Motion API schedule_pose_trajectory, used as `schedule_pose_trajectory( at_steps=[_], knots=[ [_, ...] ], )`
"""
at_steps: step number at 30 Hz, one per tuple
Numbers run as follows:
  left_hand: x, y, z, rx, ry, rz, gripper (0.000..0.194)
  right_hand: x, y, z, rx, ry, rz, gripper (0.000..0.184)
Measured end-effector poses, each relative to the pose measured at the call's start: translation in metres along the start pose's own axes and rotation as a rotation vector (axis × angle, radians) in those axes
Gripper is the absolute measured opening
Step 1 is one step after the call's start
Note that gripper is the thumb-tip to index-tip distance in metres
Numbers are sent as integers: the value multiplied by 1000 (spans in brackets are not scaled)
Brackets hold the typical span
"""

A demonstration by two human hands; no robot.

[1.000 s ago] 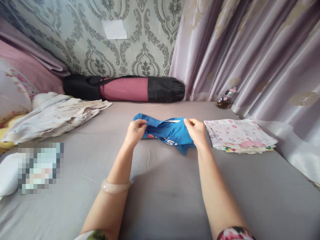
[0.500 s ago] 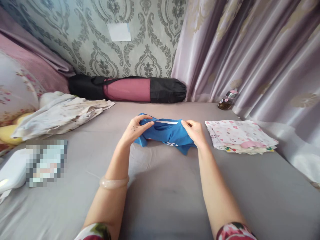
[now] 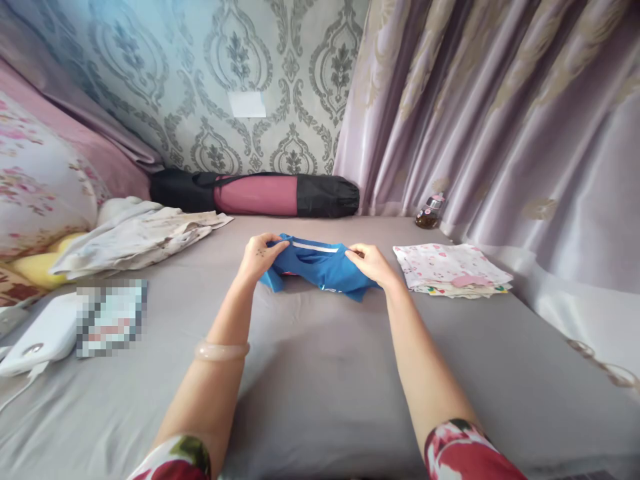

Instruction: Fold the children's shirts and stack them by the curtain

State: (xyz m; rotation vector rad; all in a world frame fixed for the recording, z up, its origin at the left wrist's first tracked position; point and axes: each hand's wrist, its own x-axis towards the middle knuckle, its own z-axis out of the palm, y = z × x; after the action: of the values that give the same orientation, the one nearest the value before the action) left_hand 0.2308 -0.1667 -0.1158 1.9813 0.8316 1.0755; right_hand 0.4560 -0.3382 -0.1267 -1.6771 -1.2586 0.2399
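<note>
A small blue T-shirt (image 3: 315, 265) with a white neck band and partly visible white lettering is stretched between my two hands over the bed. My left hand (image 3: 263, 257) pinches its left shoulder beside the collar. At the right end of the collar, my right hand (image 3: 369, 261) grips the other shoulder between thumb and fingers. The shirt's lower part droops in folds onto the grey sheet, so most of its front print is hidden. To the right of my right hand lies a folded stack of white patterned cloths (image 3: 450, 267).
A black and pink rolled bag (image 3: 256, 195) lies along the wall. Near the curtain (image 3: 480, 133) stands a bottle (image 3: 429, 211). On the left are crumpled pale clothes (image 3: 135, 237), a white device (image 3: 47, 337) with a cable, and a blurred-out item (image 3: 113, 319). The grey sheet (image 3: 320, 387) covers the bed.
My left hand has shifted its hold from the shirt's bunched left side to beside the collar. The neck band is now spread straight between both hands. The camera view has tilted slightly.
</note>
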Motion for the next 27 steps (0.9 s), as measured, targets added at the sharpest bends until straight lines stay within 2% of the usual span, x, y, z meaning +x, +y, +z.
schedule_pose_trajectory(
  at_steps=[5, 9, 13, 16, 18, 21, 23, 25, 26, 27],
  knots=[
    [-14, -5, -22, -52, 75, -2, 34, -9, -16, -2, -49, 34, -79, 35],
    [-23, 1, -40, -130, 122, 101, 30, -16, -40, -7, -33, 89, -184, 37],
    [-31, 23, -51, -191, 267, 143, 20, -23, -75, -10, 64, 112, -255, 39],
    [-36, 49, -62, -279, 377, 130, 19, -27, -109, -19, 120, 99, -289, 39],
    [-38, 70, -76, -302, 403, 160, 19, -27, -132, -31, 182, 81, -285, 40],
    [-40, 105, -110, -250, 307, 212, 22, -20, -158, -62, 223, 16, -274, 40],
    [-38, 124, -134, -170, 122, 209, 26, -10, -167, -83, 217, 54, -287, 37],
    [-28, 134, -151, -117, -111, 191, 29, 3, -171, -99, 224, 80, -286, 34],
    [-20, 135, -155, -79, -184, 190, 30, 10, -171, -103, 222, 52, -264, 33],
    [-9, 133, -156, -28, -191, 207, 30, 18, -171, -105, 208, 1, -234, 31]
  ],
)
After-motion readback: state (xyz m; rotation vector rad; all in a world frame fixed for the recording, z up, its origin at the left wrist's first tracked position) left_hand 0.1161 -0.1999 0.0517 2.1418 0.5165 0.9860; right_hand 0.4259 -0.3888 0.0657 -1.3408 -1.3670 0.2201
